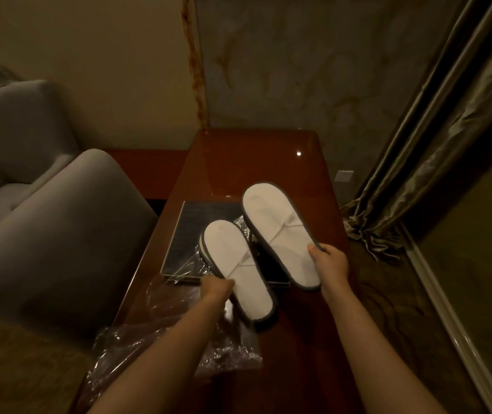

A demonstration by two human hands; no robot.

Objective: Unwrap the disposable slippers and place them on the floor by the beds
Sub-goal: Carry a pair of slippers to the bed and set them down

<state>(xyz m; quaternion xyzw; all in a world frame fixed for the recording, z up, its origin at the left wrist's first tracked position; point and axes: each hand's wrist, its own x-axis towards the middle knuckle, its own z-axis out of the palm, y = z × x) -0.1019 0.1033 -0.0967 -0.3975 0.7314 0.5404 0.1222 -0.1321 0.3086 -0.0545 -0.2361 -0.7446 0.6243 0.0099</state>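
Two white slippers with dark grey edging are held above a glossy reddish-brown bench point(268, 162), both out of their wrapping. The left hand point(216, 286) pinches the left slipper point(238, 270) at its side near the middle, thumb on top and the other fingers hidden beneath. This slipper lies over the near edge of a dark tray point(197, 216) that sits on the bench, its heel end pointing toward the camera. At its far toe end the rim of something slipper-shaped shows under it; whether that is a further slipper I cannot tell.

The right hand point(329, 258) grips the right slipper point(280, 237) on its right edge toward the heel, thumb pressed onto the white upper face, fingers curled under. This slipper is raised and tilted, its toe reaching beyond the far right corner of the tray.

Inside the tray, crumpled clear plastic point(243, 221) shows between the two slippers, along with some dark item too dim to identify. Another sheet of clear plastic point(179, 268) hangs over the tray's near left corner. An empty clear wrapper point(149, 351) lies crumpled at the near left edge of the bench, below the tray and under the left forearm.

Left of the bench stands a grey armchair point(44, 234); right of it, a curtain point(435, 162) falls to the carpet.
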